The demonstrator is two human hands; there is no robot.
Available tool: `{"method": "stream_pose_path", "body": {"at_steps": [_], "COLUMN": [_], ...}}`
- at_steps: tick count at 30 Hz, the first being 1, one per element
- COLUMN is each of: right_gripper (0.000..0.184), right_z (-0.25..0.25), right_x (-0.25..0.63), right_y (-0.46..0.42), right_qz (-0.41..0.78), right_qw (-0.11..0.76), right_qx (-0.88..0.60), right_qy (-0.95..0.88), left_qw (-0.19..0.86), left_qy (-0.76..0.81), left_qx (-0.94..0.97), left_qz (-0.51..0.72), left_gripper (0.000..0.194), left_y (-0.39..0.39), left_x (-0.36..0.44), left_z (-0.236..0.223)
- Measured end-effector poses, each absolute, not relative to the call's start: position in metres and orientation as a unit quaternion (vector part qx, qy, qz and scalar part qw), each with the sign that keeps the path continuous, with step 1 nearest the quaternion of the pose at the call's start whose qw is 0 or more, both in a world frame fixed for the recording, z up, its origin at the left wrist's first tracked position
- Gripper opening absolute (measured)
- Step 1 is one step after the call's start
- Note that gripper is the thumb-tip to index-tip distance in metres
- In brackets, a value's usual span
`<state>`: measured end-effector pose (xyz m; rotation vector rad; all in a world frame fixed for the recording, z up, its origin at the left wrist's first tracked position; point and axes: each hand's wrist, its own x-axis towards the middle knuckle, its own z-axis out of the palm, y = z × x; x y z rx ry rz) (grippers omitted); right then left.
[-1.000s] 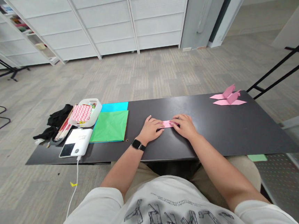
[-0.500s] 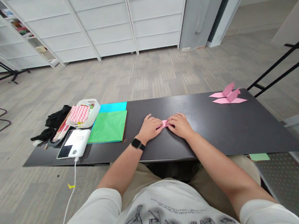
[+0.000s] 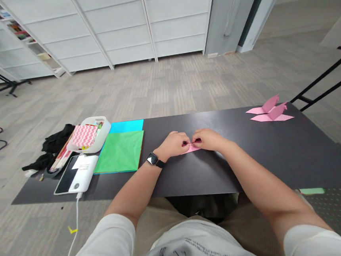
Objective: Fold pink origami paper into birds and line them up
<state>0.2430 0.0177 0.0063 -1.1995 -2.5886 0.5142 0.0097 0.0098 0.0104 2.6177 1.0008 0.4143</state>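
A small folded piece of pink paper point(image 3: 192, 148) lies at the middle of the black table point(image 3: 250, 157). My left hand point(image 3: 173, 143), with a dark watch on its wrist, pinches the paper's left part with closed fingers. My right hand point(image 3: 209, 139) pinches its right part in the same way. The fingertips of both hands almost meet above the paper, and most of the paper is hidden under them.
Green paper point(image 3: 120, 157) lies on a blue sheet point(image 3: 127, 126) to the left. Further left are a white basket point(image 3: 90, 135), a white device with a cable point(image 3: 77, 178), pencils and black cloth point(image 3: 55, 139). Two folded pink shapes point(image 3: 270, 113) sit at the far right corner.
My hands drew together over the pink paper, from pressing it flat to pinching it between the fingertips. The strip now shows as a small pointed flap. The camera shifted a little.
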Motion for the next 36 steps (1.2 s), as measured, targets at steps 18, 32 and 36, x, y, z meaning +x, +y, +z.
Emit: {"method": "stream_pose_path", "body": {"at_steps": [18,32,36], "right_gripper": [0.013,0.012,0.073], "right_z": [-0.004,0.015,0.016], "right_x": [0.239,0.236,0.238], "right_y": [0.002,-0.013,-0.013], "right_qz": [0.17,0.113,0.096], "right_qw": [0.151,0.248,0.389], "right_qx": [-0.482,-0.453,-0.468], "right_qy": [-0.846,-0.849,-0.788], "left_qw": [0.116,0.089,0.097], "left_qy": [0.406,0.401,0.442], "left_qx": [0.893,0.882,0.833], "left_qz": [0.157,0.23,0.317], "left_gripper": [0.026,0.021,0.016], "left_y": [0.006,0.002,0.003], "left_x": [0.004,0.006,0.003], "left_z": [-0.003,-0.001,0.003]}}
